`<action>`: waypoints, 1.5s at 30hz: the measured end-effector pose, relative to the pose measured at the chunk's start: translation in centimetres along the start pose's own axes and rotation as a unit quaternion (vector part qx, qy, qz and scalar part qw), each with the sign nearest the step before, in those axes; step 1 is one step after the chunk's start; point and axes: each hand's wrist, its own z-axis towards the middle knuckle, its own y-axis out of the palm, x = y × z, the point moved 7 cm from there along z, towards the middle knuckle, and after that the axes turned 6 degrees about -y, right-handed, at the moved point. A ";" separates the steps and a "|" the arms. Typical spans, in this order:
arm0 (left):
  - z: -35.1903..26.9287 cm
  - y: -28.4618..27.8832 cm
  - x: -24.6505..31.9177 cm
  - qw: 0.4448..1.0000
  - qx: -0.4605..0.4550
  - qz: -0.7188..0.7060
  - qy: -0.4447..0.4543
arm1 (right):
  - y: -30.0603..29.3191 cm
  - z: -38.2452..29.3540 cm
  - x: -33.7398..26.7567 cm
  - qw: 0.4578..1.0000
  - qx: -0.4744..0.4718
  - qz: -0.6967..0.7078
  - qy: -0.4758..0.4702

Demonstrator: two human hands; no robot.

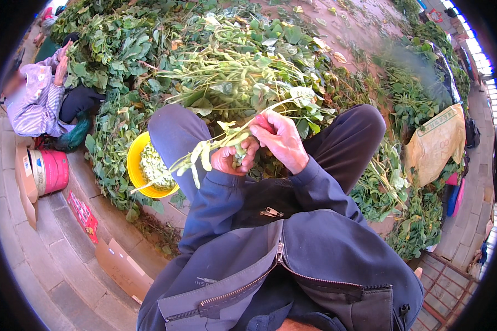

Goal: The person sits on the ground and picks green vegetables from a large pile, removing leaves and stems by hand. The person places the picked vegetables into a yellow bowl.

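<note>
My right hand grips a cut soybean stalk above my lap, with something red at its fingers. Pale green pods hang from the stalk, which slants down to the left. Close beside it, my left hand has its fingers curled around several green pods; whether these are still attached to the stalk is hidden. By my left knee stands a yellow bucket holding many picked pods. In front of my legs lies a pile of podded soybean stalks.
Leafy soybean plants cover the ground ahead. At the left, a person sits near a pink-and-white tub. Flattened cardboard and a red printed box lie on the paving. A woven sack rests at the right.
</note>
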 end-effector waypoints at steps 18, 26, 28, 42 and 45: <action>-1.3 -1.0 1.6 0.959 0.171 0.127 0.186 | -0.1 -0.1 -0.7 0.999 0.028 -0.011 -0.013; -2.0 -1.7 1.9 0.923 0.236 0.188 0.238 | 0.1 -0.1 -0.8 0.999 0.033 0.010 -0.003; -1.6 -1.4 1.5 0.926 0.228 0.211 0.216 | 0.2 -0.1 -1.0 0.999 0.032 0.011 -0.018; -1.6 -1.4 1.6 0.921 0.280 0.168 0.213 | 0.4 -0.6 -0.4 0.986 -0.006 0.146 0.078; -1.4 -0.6 1.7 0.937 0.250 0.127 0.207 | 0.6 -1.1 1.1 0.960 -0.031 0.240 0.140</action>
